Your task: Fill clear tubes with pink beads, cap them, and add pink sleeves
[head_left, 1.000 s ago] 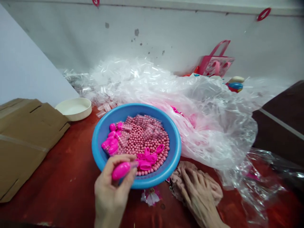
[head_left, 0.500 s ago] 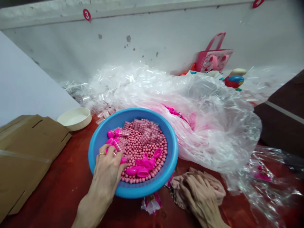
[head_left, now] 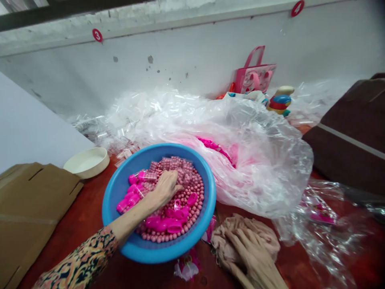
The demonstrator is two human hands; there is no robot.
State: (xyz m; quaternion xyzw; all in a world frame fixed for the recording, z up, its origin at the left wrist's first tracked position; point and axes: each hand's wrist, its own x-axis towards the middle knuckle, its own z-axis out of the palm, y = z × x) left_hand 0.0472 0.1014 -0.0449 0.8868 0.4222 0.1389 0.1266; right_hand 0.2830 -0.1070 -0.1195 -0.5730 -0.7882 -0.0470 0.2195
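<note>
A blue basin [head_left: 210, 188] holds pink beads [head_left: 195, 204], clear tubes packed with beads [head_left: 174, 164] and bright pink plastic pieces [head_left: 177, 214]. My left hand [head_left: 165, 186] reaches into the middle of it with curled fingers, at the bead-filled tubes; its fingertips are hidden, so what they grip cannot be made out. To the basin's right, my right hand [head_left: 252, 253] lies with fingers stretched over a crumpled beige cloth [head_left: 228, 228]. Beside the left wrist are more pink pieces [head_left: 129, 196], some joined to filled tubes.
Behind the basin spreads a large clear plastic bag [head_left: 264, 160] with pink contents. Loose clear tubes [head_left: 102, 128] lie at the back left. A white round lid or dish [head_left: 87, 162] and folded cardboard [head_left: 33, 208] are left; a dark box [head_left: 351, 136] stands right. A pink bag [head_left: 255, 78] leans on the wall.
My left hand has moved from the pink pieces at the basin's left towards the bead-filled tubes in the middle. The right hand stays on the cloth. The view has shifted somewhat.
</note>
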